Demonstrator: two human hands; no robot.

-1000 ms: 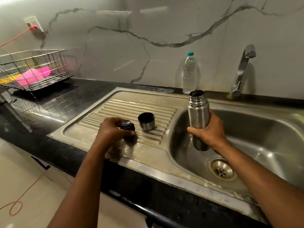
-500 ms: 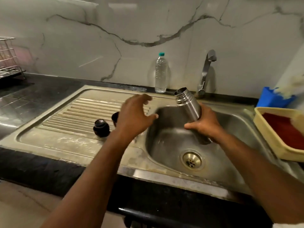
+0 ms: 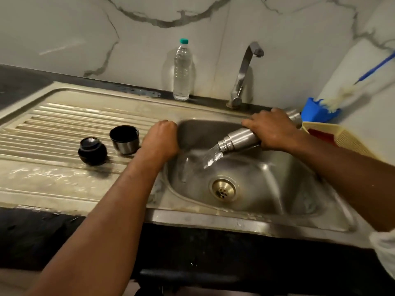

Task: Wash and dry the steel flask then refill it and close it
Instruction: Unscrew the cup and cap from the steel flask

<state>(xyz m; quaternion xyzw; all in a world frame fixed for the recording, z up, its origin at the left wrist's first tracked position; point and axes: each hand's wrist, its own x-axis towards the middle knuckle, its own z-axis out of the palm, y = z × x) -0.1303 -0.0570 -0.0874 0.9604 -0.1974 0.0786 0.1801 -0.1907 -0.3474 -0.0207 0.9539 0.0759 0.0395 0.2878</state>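
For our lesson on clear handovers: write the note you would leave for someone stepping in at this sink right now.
Right hand grips the steel flask, tipped mouth-down over the sink basin; water is pouring out.
Left hand rests on the basin's left edge, fingers curled, holding nothing.
Black stopper and cup lid stand on the drainboard, both off the flask.
Water bottle stands capped by the wall, left of the tap.
Done: flask opened, being emptied.
Left: wash, dry, refill, close.
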